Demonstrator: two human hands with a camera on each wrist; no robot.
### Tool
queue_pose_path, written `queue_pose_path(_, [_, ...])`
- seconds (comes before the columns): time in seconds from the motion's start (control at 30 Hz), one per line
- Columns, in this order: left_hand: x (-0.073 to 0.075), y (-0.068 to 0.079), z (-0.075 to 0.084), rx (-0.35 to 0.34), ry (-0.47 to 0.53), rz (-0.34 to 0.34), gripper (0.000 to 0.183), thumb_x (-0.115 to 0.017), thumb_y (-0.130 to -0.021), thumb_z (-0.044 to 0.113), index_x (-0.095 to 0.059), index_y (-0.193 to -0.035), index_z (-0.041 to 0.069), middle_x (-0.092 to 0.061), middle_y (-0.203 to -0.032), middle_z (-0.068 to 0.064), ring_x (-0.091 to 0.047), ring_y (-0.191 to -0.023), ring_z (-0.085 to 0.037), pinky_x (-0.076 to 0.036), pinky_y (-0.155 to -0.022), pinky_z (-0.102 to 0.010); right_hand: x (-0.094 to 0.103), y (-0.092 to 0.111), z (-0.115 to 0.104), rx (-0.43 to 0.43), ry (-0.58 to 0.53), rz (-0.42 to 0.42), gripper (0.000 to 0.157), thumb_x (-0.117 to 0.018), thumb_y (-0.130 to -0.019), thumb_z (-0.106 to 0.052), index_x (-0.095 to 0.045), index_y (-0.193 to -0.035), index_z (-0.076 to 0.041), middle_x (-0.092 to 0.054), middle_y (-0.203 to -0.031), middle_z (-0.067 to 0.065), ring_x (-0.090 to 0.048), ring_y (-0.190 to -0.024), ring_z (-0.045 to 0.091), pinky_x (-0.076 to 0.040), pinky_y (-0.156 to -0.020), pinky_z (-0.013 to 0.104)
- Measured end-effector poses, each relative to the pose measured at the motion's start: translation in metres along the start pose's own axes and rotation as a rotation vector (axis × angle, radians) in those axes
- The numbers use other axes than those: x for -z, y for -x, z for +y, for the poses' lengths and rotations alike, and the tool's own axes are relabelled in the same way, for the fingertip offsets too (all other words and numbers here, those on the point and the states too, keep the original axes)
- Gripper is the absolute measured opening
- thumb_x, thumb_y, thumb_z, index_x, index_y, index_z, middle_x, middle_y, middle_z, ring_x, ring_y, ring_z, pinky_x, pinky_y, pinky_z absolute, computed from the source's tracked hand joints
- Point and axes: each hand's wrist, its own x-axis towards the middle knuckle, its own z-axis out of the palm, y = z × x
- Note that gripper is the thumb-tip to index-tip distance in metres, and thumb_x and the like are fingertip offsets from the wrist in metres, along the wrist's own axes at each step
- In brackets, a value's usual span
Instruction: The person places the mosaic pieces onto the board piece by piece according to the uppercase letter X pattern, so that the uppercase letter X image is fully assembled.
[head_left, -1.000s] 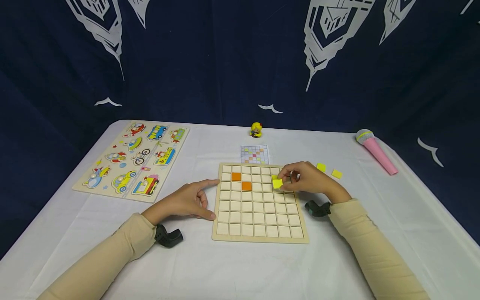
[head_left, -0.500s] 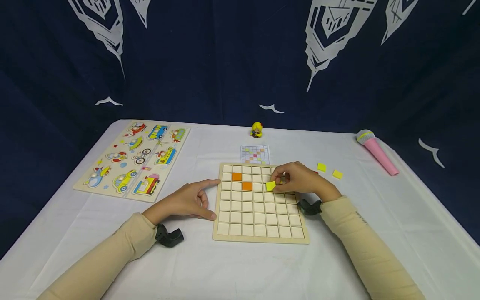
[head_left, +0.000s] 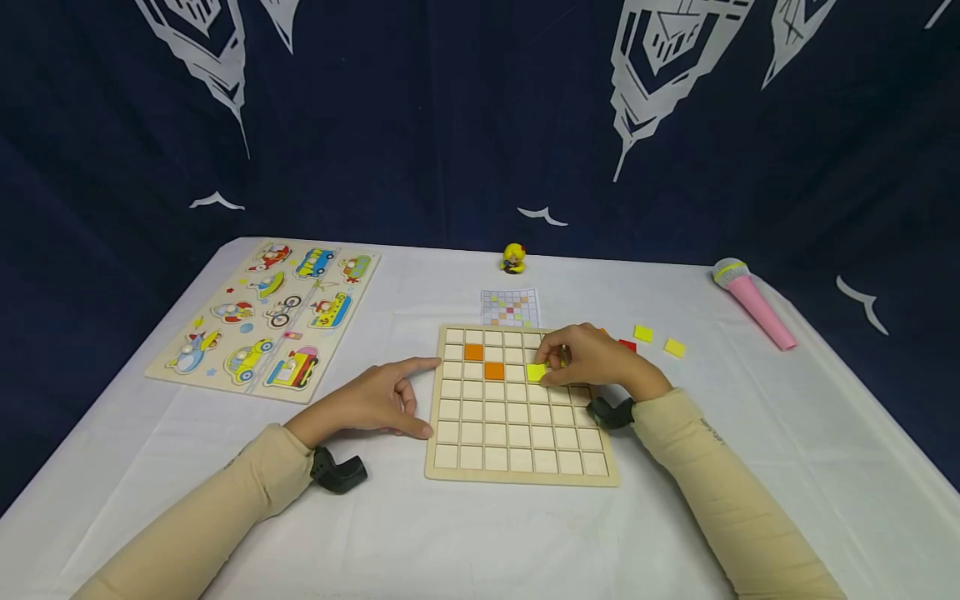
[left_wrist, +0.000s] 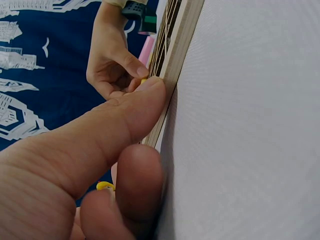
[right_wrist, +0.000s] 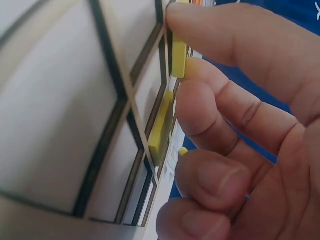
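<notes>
Nearest, at 7 o'clock on the white counter (head_left: 465,542): left hand (head_left: 371,404), fingers relaxed, grasping nothing, thumb and forefinger tips against the left edge of the wooden grid board (head_left: 517,471). Seen from the left wrist: thumb (left_wrist: 135,107) pressed on the board's rim.

At centre, slightly toward 1 o'clock: right hand (head_left: 592,360) over the board's upper rows, pinching a yellow tile (head_left: 536,372) between thumb and fingertips. Seen from the right wrist: one yellow tile edge (right_wrist: 178,52) held in the fingertips, a second yellow tile (right_wrist: 160,131) tilted at the lip of a grid cell; whether fully seated, cannot tell.

Left of that, at 11 o'clock of the board: two orange tiles (head_left: 473,352) (head_left: 493,371) seated in diagonal neighbouring cells.

Farther, at 2 o'clock: a red tile (head_left: 627,345) and two loose yellow tiles (head_left: 643,334) (head_left: 674,348) on the cloth. At 12 o'clock: pattern card (head_left: 509,307), then a small yellow figure (head_left: 513,259). At 10 o'clock: vehicle peg puzzle (head_left: 270,312). At 2 o'clock, far edge: pink toy microphone (head_left: 752,302).
</notes>
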Motion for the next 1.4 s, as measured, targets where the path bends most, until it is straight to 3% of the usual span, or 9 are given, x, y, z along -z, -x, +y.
queue_pose_path(0.3, [0.0,-0.001,0.001,-0.004,-0.005,-0.001,0.105,-0.098,-0.078,0.016,-0.04,-0.165,0.002,-0.066,-0.076,-0.006,-0.056,-0.057,-0.014,-0.045,-0.054,-0.026,0.006,0.006,0.0,-0.017,-0.031,-0.002,0.015,-0.087,-0.09,-0.01,-0.079,-0.103,-0.006,-0.061,-0.078,-0.007,-0.052,-0.069,0.012,-0.044,-0.066,0.026])
queue_pose_path(0.6, [0.0,0.0,0.001,0.003,-0.008,0.001,0.105,-0.098,-0.078,0.016,-0.04,-0.165,0.002,-0.067,-0.078,-0.006,-0.057,-0.057,-0.014,-0.046,-0.054,-0.026,0.022,0.028,0.008,-0.037,-0.168,0.065,0.015,-0.08,-0.096,-0.006,-0.077,-0.11,0.0,-0.059,-0.083,-0.002,-0.047,-0.068,0.011,-0.041,-0.065,0.025])
queue_pose_path(0.87, [0.0,0.001,0.002,0.008,-0.002,0.001,0.105,-0.098,-0.078,0.016,-0.04,-0.165,0.003,-0.066,-0.079,-0.007,-0.057,-0.057,-0.015,-0.046,-0.055,-0.026,0.03,0.05,0.027,-0.03,-0.286,0.118,0.018,-0.07,-0.099,0.004,-0.075,-0.115,0.007,-0.072,-0.097,0.005,-0.061,-0.076,0.013,-0.051,-0.07,0.025])
queue_pose_path(1.13, [0.0,0.0,0.001,0.008,-0.001,0.0,0.105,-0.098,-0.078,0.016,-0.04,-0.165,0.003,-0.066,-0.08,-0.007,-0.057,-0.057,-0.014,-0.045,-0.055,-0.025,0.042,0.065,0.037,-0.104,-0.361,0.213,0.023,-0.068,-0.104,-0.003,-0.07,-0.122,0.012,-0.071,-0.093,0.005,-0.058,-0.072,0.018,-0.047,-0.058,0.027])
queue_pose_path(1.4, [0.0,0.001,0.001,0.002,0.003,-0.001,0.104,-0.097,-0.078,0.015,-0.04,-0.165,0.002,-0.066,-0.079,-0.007,-0.056,-0.057,-0.014,-0.045,-0.055,-0.025,0.052,0.079,0.052,-0.228,-0.361,0.315,0.023,-0.07,-0.106,-0.014,-0.071,-0.123,0.0,-0.067,-0.089,0.005,-0.057,-0.072,0.024,-0.051,-0.064,0.029])
